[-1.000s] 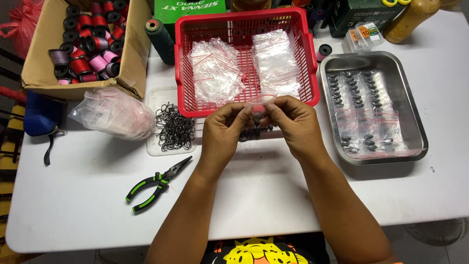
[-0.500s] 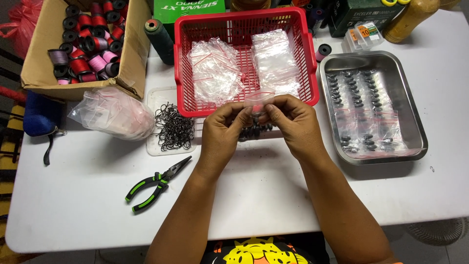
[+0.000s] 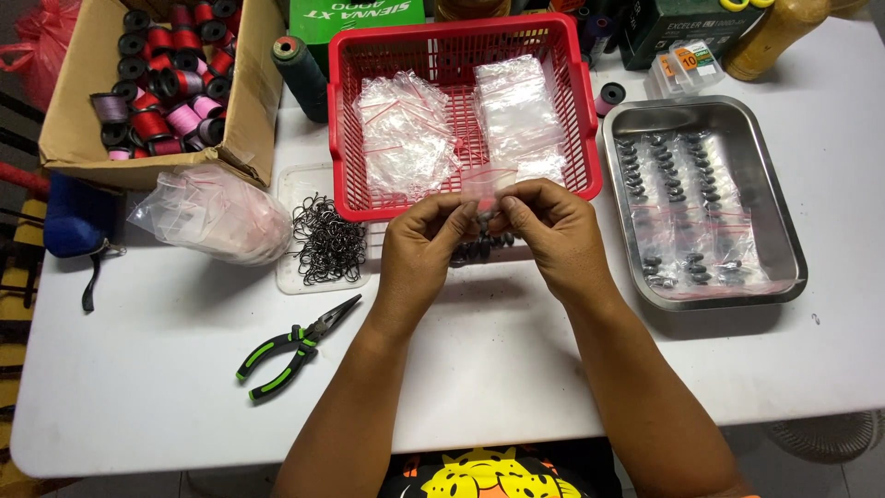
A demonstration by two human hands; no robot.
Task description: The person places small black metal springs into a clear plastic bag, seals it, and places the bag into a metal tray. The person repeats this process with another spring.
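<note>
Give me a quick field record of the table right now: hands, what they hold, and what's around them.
left hand: pinching small clear bag
right hand: pinching the same bag
under hands: dark sinkers on table
basket: red, holds clear bags
tray: metal, right, holds bagged sinkers
hooks: pile in clear lid, left of hands
pliers: green-black, front left
box: cardboard, thread spools

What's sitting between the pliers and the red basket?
In the head view, a clear tray of black hooks lies between the pliers and the red basket.
</note>
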